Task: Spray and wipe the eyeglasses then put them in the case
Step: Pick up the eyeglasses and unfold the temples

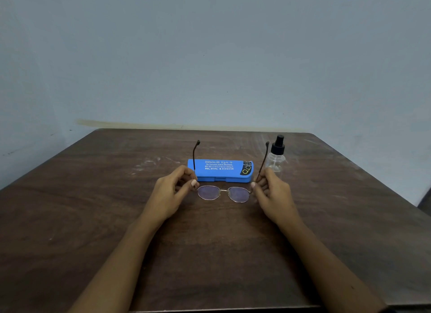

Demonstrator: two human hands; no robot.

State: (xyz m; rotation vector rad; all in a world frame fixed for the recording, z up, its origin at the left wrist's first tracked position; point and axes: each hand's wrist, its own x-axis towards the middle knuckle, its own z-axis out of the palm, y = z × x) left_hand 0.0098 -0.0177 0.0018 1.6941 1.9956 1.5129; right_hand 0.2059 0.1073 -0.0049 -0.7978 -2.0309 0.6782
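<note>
In front of the case (pixel 220 170), nearest of all: two bare forearms, cut off by the bottom edge of the view.

Next, just short of the case: eyeglasses (pixel 224 193) held low over the tabletop (pixel 93 219), lenses turned toward the person, temples unfolded and pointing up and away. Gripped at both ends, left hand (pixel 173 191) pinching the temple on its side near the hinge, right hand (pixel 271 191) doing the same on the other, fingers (pixel 186 172) curled round the thin arms, thumbs pressed against them. Probably taken by the temples to keep skin off the lenses and to offer both lenses squarely for spraying. Hard to tell whether the lower rims touch the wood or hang just clear.

Directly behind the eyeglasses: the case itself, blue, lying lengthwise, lid shut, printed face up, so to be opened before anything goes in. Smaller print too fine to read.

To the right of the case and slightly behind it: a clear spray bottle (pixel 276 157), upright, black pump top, close beside the right hand, likely placed for a short reach. Partly crossed by one temple; liquid level not readable.

No wiping cloth visible anywhere around the case.

Beyond the case: the far tabletop edge, then a plain wall (pixel 210 56).
</note>
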